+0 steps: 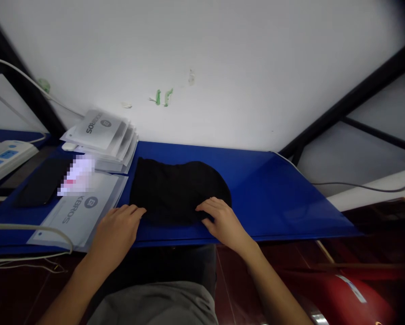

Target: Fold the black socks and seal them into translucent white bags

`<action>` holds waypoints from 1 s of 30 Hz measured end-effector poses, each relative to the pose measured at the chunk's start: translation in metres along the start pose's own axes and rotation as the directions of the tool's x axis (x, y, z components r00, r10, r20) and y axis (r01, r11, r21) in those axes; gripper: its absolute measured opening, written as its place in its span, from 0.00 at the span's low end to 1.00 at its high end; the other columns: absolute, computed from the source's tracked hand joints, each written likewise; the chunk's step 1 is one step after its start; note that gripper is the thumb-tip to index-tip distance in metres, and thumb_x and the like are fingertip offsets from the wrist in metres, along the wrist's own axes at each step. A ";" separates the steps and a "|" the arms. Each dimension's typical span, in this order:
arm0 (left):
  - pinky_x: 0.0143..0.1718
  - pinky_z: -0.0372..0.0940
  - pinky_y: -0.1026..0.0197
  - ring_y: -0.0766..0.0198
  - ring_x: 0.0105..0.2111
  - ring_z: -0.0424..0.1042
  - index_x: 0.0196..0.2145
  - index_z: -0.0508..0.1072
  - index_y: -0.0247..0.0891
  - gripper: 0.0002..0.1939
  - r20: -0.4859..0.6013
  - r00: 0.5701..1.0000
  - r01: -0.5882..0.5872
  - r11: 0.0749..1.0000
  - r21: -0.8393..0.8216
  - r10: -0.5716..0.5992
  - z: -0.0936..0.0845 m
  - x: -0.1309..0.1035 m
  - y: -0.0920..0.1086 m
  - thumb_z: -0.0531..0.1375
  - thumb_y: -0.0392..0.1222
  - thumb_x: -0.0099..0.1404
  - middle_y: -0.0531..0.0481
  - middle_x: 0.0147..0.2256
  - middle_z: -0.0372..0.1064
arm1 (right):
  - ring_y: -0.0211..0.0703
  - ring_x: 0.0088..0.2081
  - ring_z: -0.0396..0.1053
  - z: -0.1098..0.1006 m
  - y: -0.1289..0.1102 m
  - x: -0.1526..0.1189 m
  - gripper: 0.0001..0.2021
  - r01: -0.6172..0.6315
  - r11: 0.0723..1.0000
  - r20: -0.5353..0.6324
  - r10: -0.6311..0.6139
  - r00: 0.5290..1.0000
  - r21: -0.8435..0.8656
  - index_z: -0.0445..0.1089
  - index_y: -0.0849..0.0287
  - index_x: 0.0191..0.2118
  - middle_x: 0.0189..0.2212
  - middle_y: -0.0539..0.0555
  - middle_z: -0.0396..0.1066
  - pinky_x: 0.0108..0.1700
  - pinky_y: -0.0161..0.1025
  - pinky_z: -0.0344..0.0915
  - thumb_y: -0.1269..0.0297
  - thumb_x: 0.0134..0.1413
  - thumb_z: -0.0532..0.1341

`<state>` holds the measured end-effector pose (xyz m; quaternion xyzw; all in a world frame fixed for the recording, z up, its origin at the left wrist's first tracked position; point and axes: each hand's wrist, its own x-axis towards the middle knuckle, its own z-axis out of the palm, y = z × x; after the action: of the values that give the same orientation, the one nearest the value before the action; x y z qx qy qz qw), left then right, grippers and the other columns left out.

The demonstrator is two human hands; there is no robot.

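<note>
A black cloth item, rounded at its right end, lies flat on the blue tabletop. My left hand is at its lower left corner, fingers closed together with the fingertips at the cloth's edge. On the lower right part of the cloth rests my right hand, its thumb and fingers apart. Left of the cloth are a stack of frosted printed bags and more such bags, partly under my left hand.
A dark phone lies at the left near a white power strip. Pale cables cross the left front edge. Behind the table stands a white wall; black metal bars slant at the right. A red object is below right.
</note>
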<state>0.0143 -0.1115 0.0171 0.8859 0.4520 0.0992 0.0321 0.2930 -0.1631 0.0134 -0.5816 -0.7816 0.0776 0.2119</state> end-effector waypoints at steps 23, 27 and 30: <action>0.54 0.62 0.50 0.54 0.53 0.65 0.56 0.65 0.35 0.20 -0.302 0.953 0.012 0.996 -0.086 -0.037 0.006 0.046 0.023 0.49 0.34 0.67 0.40 0.54 0.66 | 0.52 0.56 0.64 0.004 0.003 0.032 0.18 -0.031 0.974 -0.172 -0.009 0.985 -0.225 0.65 0.59 0.55 0.55 0.61 0.67 0.58 0.56 0.59 0.67 0.59 0.56; 0.58 0.58 0.46 0.52 0.57 0.62 0.57 0.65 0.35 0.20 -0.046 0.993 -0.112 0.992 -0.064 0.109 0.020 0.039 0.026 0.52 0.38 0.68 0.40 0.57 0.64 | 0.51 0.58 0.63 0.011 -0.002 0.020 0.19 0.077 0.967 -0.015 -0.083 0.996 -0.244 0.65 0.58 0.57 0.55 0.61 0.67 0.61 0.57 0.56 0.62 0.62 0.55; 0.58 0.57 0.44 0.49 0.60 0.58 0.58 0.63 0.34 0.23 0.061 0.996 -0.062 0.997 -0.052 0.065 0.025 0.040 0.021 0.52 0.42 0.68 0.38 0.59 0.60 | 0.51 0.58 0.63 0.016 0.005 0.017 0.20 0.065 0.969 0.014 -0.064 0.998 -0.240 0.64 0.57 0.57 0.56 0.61 0.67 0.61 0.59 0.57 0.60 0.61 0.56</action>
<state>0.0592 -0.0908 0.0017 0.9015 0.4196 0.0836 0.0650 0.2865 -0.1438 0.0013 -0.5769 -0.8044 -0.0227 0.1402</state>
